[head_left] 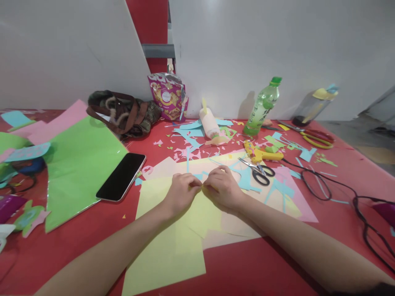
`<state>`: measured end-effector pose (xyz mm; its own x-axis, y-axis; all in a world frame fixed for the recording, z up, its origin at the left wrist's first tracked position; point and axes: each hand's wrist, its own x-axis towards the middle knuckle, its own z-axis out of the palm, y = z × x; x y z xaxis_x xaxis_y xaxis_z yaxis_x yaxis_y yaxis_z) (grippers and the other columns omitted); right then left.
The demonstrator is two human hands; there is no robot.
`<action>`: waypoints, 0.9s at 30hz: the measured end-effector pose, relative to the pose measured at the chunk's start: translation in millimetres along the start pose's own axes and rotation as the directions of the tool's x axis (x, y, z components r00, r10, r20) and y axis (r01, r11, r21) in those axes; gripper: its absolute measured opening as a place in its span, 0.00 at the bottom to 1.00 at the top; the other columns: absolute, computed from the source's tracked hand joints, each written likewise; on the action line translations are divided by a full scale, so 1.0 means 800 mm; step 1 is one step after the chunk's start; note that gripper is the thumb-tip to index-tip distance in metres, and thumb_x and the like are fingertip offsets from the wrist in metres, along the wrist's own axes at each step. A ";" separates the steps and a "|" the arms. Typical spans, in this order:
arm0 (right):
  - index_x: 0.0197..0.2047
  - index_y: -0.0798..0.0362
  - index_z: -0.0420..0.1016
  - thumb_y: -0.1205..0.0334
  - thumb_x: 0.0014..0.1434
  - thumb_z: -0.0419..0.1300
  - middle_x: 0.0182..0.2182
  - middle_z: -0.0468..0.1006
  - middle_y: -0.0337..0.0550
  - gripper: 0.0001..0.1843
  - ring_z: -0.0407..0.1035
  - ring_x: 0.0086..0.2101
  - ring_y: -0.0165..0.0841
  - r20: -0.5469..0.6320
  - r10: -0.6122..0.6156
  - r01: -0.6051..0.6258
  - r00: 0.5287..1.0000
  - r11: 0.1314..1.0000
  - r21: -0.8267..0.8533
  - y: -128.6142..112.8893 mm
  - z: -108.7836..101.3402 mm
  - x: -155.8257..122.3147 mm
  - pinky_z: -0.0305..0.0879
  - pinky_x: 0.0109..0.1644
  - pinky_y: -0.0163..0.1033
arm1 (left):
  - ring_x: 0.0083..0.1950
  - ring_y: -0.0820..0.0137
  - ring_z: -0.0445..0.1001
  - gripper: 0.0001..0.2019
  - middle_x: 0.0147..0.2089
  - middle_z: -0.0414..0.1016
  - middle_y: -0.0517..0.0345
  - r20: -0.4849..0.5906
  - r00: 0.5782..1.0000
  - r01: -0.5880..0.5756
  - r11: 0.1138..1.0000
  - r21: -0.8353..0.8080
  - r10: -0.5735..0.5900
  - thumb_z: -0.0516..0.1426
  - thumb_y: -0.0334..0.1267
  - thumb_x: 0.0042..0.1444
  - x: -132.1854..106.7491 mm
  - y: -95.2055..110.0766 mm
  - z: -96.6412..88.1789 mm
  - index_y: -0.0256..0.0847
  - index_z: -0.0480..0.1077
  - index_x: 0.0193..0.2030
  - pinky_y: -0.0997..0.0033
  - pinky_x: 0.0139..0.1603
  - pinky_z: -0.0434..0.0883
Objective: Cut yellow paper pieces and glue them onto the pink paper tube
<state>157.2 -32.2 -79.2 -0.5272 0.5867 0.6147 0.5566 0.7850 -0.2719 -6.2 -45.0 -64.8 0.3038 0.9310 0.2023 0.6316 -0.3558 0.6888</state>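
Observation:
My left hand [181, 190] and my right hand [222, 187] meet fingertip to fingertip above a yellow paper sheet [166, 250] on the red table [77, 250]. Both hands have their fingers curled and pinched together on something small between them; what it is stays hidden by the fingers. Black-handled scissors [258, 172] lie just right of my right hand, beside a yellow glue gun [259, 155]. Peach and pink sheets lie under and around the yellow one.
A black phone [121, 176] rests on a green sheet [77, 164] at left. At the back stand a bag [123, 112], a snack packet [168, 95], a green bottle [263, 107] and red-yellow scissors [316, 137]. A black cable [339, 191] loops at right. Paper scraps are scattered about.

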 end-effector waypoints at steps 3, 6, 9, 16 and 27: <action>0.22 0.53 0.67 0.72 0.51 0.51 0.19 0.73 0.36 0.09 0.65 0.27 0.28 0.001 -0.001 0.001 1.000 1.000 0.009 0.000 0.000 0.000 0.52 0.40 0.39 | 0.27 0.72 0.71 0.03 0.24 0.74 0.62 0.015 0.997 0.083 0.991 -0.103 -0.082 0.57 0.29 0.45 0.001 0.003 -0.002 0.39 0.69 0.24 0.71 0.32 0.67; 0.23 0.54 0.68 0.72 0.51 0.52 0.19 0.73 0.36 0.09 0.64 0.27 0.28 0.008 0.015 -0.015 1.000 1.000 0.015 0.001 0.001 -0.001 0.51 0.40 0.39 | 0.27 0.73 0.71 0.03 0.23 0.73 0.62 0.025 0.991 0.136 0.975 -0.176 -0.133 0.56 0.28 0.44 0.000 0.004 -0.002 0.39 0.68 0.26 0.75 0.29 0.68; 0.26 0.54 0.70 0.70 0.53 0.53 0.21 0.74 0.38 0.07 0.64 0.28 0.29 0.037 0.033 -0.033 0.999 0.999 0.007 0.003 0.001 -0.002 0.50 0.40 0.40 | 0.27 0.74 0.70 0.03 0.23 0.72 0.63 0.017 0.990 0.142 0.969 -0.205 -0.142 0.56 0.28 0.44 0.000 0.003 -0.002 0.38 0.67 0.26 0.75 0.29 0.68; 0.28 0.54 0.70 0.68 0.57 0.52 0.24 0.75 0.39 0.08 0.65 0.31 0.30 0.042 -0.027 0.029 0.999 0.998 -0.053 0.004 0.003 -0.002 0.50 0.43 0.40 | 0.26 0.74 0.69 0.03 0.23 0.70 0.63 -0.002 0.995 0.096 0.975 -0.199 -0.098 0.55 0.28 0.44 0.000 0.004 -0.002 0.39 0.65 0.24 0.75 0.29 0.68; 0.27 0.55 0.69 0.73 0.58 0.44 0.21 0.70 0.39 0.15 0.61 0.30 0.30 0.148 -0.093 0.125 0.985 0.967 -0.222 -0.002 -0.006 -0.002 0.47 0.49 0.43 | 0.27 0.72 0.70 0.04 0.23 0.72 0.64 -0.018 1.000 -0.007 1.000 -0.006 0.007 0.56 0.31 0.46 -0.001 0.002 -0.002 0.40 0.64 0.24 0.65 0.40 0.64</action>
<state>160.4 -35.3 -75.9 -0.6662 0.5341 0.5205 0.6149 0.7883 -0.0219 -6.4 -46.0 -62.7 0.2954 0.9299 0.2193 0.6253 -0.3617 0.6915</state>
